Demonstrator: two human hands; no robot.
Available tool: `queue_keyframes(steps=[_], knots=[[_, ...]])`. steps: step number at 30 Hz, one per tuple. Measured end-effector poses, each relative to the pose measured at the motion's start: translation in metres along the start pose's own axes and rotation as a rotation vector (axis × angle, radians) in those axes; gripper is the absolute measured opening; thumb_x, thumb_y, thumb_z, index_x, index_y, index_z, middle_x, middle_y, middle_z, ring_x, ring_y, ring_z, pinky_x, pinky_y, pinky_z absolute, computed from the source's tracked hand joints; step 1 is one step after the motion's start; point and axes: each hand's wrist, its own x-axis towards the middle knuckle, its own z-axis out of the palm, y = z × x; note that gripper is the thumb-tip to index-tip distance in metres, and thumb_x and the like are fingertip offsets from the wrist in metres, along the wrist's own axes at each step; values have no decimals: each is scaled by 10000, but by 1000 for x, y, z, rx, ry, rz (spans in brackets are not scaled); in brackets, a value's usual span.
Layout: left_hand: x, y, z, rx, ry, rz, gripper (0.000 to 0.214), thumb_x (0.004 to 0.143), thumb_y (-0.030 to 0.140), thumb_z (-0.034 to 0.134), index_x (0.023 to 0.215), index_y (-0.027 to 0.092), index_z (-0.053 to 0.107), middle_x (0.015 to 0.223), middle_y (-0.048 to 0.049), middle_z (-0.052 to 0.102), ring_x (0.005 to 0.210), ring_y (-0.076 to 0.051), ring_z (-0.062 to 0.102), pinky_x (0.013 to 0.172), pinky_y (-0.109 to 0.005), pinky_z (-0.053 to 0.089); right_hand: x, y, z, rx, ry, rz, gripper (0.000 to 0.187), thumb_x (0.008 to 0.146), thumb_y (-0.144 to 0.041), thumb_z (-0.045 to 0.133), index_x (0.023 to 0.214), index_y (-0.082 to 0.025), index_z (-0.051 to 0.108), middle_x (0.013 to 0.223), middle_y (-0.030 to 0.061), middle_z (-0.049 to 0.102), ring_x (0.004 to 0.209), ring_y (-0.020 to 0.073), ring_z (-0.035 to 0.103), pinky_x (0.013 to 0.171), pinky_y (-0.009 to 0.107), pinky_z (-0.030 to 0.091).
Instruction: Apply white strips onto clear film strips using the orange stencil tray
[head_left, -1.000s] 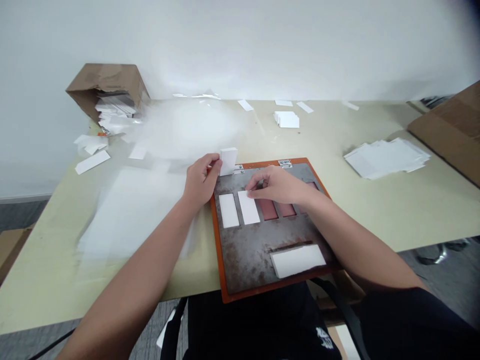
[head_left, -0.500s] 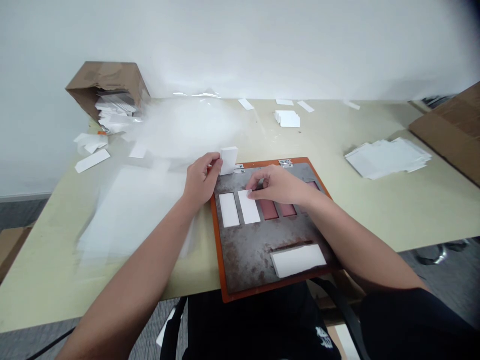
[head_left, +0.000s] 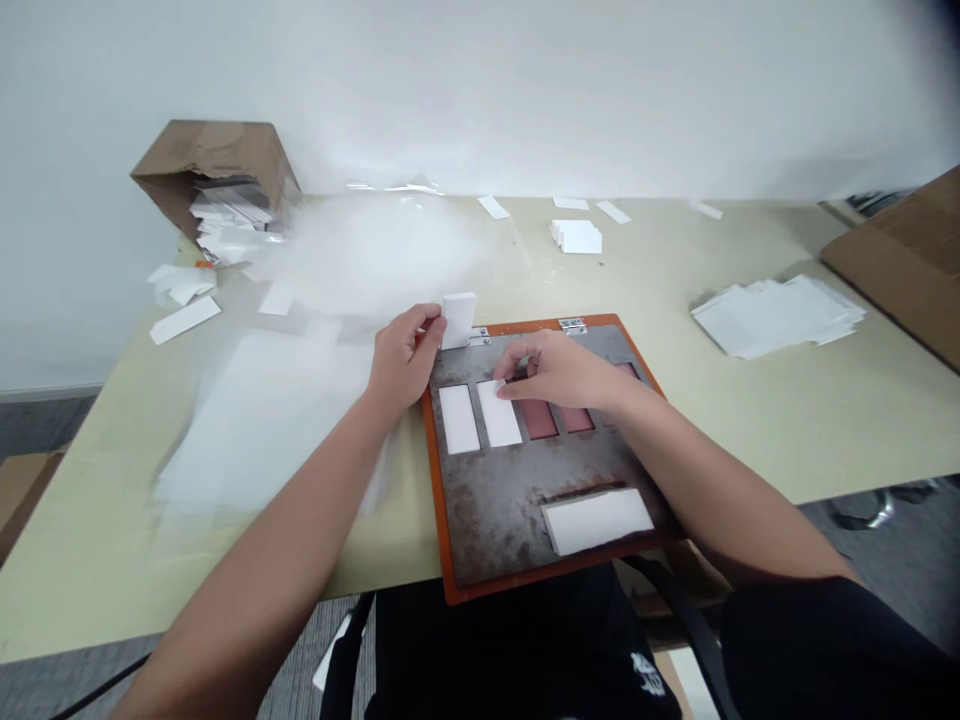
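Observation:
A small bundle of white cards (head_left: 459, 322) stands upright in my left hand (head_left: 403, 358), pinched between thumb and fingers at the board's far left corner. My right hand (head_left: 562, 372) is closed at the top end of a white card (head_left: 501, 422), which lies in the second slot of a grey metal board (head_left: 487, 520) with an orange rim. The first slot, to the left, holds another white card (head_left: 459, 420). Reddish slots (head_left: 538, 420) show to the right, partly hidden under my right hand and forearm. A stack of white cards (head_left: 598, 522) lies near the board's front edge.
Translucent sheets (head_left: 247, 420) cover the table's left side. Behind them an open cardboard box (head_left: 225, 148) holds white strips. At the back lies a small card stack (head_left: 579, 238); rightward are a pile of white sheets (head_left: 780, 315) and another cardboard box (head_left: 900, 250).

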Motion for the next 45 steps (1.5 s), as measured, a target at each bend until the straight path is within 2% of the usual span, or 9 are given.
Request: queue_keyframes(steps=[19, 21, 23, 27, 31, 37, 45], knots=[[0, -1, 0, -4, 4, 10, 155, 919, 307, 495, 909, 216, 620, 821, -1, 672, 767, -145, 592, 761, -273, 485, -1, -1, -1, 16, 12, 11, 106, 705, -281, 721, 780, -208, 702, 808, -4, 693, 642, 127, 561, 646, 297, 441], [0, -1, 0, -3, 5, 12, 157, 920, 309, 493, 908, 216, 619, 825, -3, 674, 773, -148, 595, 765, -276, 487, 0, 1, 1, 9, 66, -24, 132, 717, -300, 719, 808, -205, 703, 821, 0, 686, 610, 112, 530, 622, 289, 429], [0, -1, 0, -1, 5, 16, 161, 921, 315, 493, 905, 217, 620, 820, -3, 673, 773, -150, 594, 765, -278, 489, 1, 2, 4, 10, 188, -96, 188, 752, -320, 694, 901, -205, 705, 870, 12, 680, 569, 97, 490, 589, 282, 422], [-1, 0, 0, -6, 1, 29, 165, 924, 325, 501, 908, 219, 626, 808, 2, 670, 763, -147, 592, 760, -274, 492, 3, 7, 8, -151, 457, -306, 407, 843, -287, 594, 1245, -231, 622, 1084, 61, 650, 585, 106, 485, 621, 315, 467], [-1, 2, 0, -18, 0, 46, 158, 925, 317, 505, 902, 220, 628, 811, 5, 672, 766, -144, 591, 763, -271, 489, 3, 9, 10, -332, 490, -337, 550, 880, -272, 550, 1426, -248, 488, 1197, 90, 600, 737, 166, 563, 660, 336, 503], [-2, 2, 0, -21, -2, 44, 160, 921, 329, 515, 892, 224, 631, 811, 2, 675, 753, -147, 587, 754, -279, 490, 3, 8, 14, -460, 455, -288, 570, 894, -270, 535, 1459, -262, 459, 1229, 85, 596, 715, 156, 559, 637, 322, 495], [-3, 3, -1, -23, -16, 31, 180, 927, 339, 511, 908, 222, 646, 852, -7, 691, 757, -147, 591, 773, -283, 490, 3, 8, 16, -481, 592, -337, 392, 937, -317, 485, 1296, -244, 625, 1181, 78, 666, 739, 164, 602, 620, 308, 471]])
